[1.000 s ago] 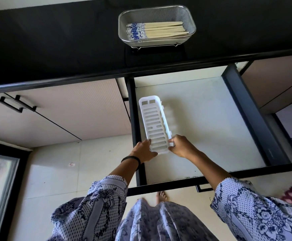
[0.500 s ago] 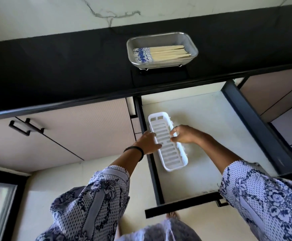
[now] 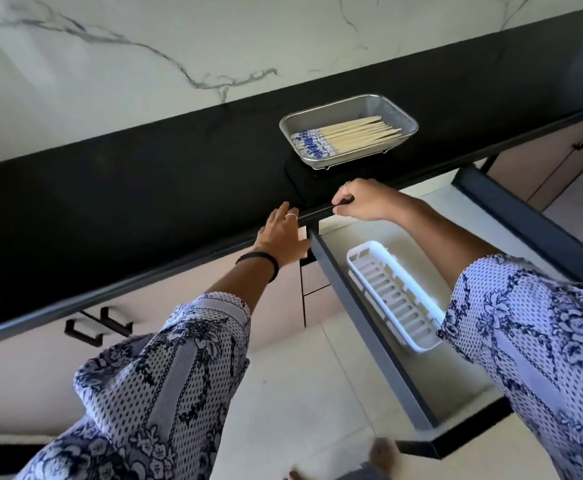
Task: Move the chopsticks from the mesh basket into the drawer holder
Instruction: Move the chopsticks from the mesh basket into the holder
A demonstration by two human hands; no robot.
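The holder (image 3: pixel 392 294) lies empty in the open drawer (image 3: pixel 369 332). Both hands reach over the counter (image 3: pixel 144 188) edge: left hand (image 3: pixel 281 233) flat, grip open; right hand (image 3: pixel 359 200) loosely curled, holding nothing. Best to pinch the chopsticks (image 3: pixel 343 136) mid-bundle, keeping them parallel. They lie pale, blue-patterned ends leftward, in the basket (image 3: pixel 399 121).
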